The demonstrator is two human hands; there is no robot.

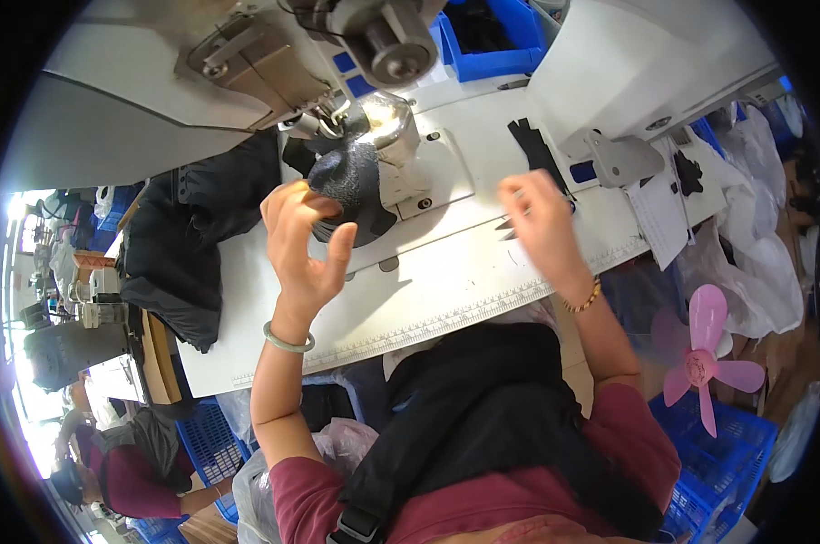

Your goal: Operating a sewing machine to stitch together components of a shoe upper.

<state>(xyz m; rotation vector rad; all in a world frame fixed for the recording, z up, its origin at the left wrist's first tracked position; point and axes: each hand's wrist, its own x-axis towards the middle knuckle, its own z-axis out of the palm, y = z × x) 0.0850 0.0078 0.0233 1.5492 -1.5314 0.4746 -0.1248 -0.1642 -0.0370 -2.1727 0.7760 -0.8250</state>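
Note:
My left hand (pixel 303 243) is raised beside a curved black fabric piece (pixel 348 177) at the sewing machine's needle area. Its thumb stands apart from the loosely bent fingers, and nothing shows between them. The fingertips overlap the fabric's left edge in the picture; whether they touch it I cannot tell. My right hand (pixel 544 222) is over the right part of the white table, slightly blurred, with its fingers curled together. Dark pointed tips (pixel 507 229), like the blades of thread snips, show just left of its palm. What lies inside the fingers is hidden.
The sewing machine's head (pixel 274 68) hangs over the table (pixel 446 290). Black zipper-like strips (pixel 539 150) lie beyond my right hand. Black cloth (pixel 179 240) drapes over the left edge. A blue bin (pixel 496 62) stands behind; a pink fan (pixel 700 363) is at right. Another person (pixel 133 467) works at far left.

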